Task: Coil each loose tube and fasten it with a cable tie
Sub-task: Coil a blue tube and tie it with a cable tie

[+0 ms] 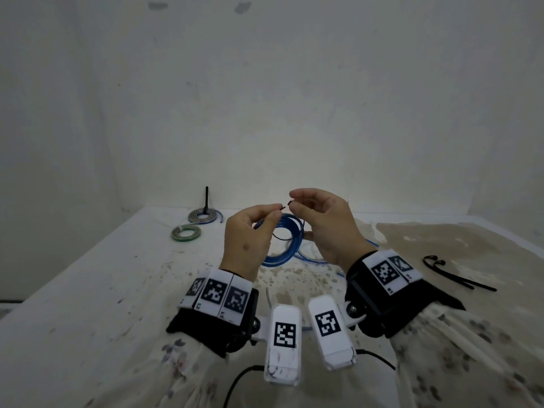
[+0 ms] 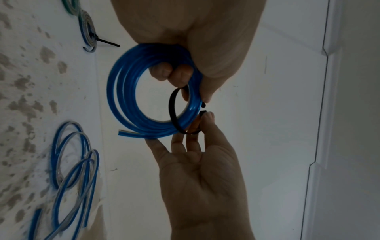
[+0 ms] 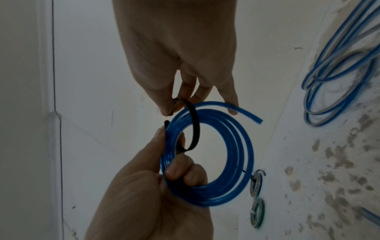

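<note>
Blue tube coil gripped in left hand; black cable tie looped round it at 3 o'clock, its head pinched by right hand. Tail is best aligned squarely before threading.

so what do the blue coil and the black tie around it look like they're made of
The blue coil looks like flexible plastic tubing, glossy and slightly see-through: light streaks run along it and its cut end shows pale. The black tie looks like a thin matt plastic strip, probably nylon, since it bends into a smooth springy loop without creasing. Neither can be confirmed by look alone.
</note>
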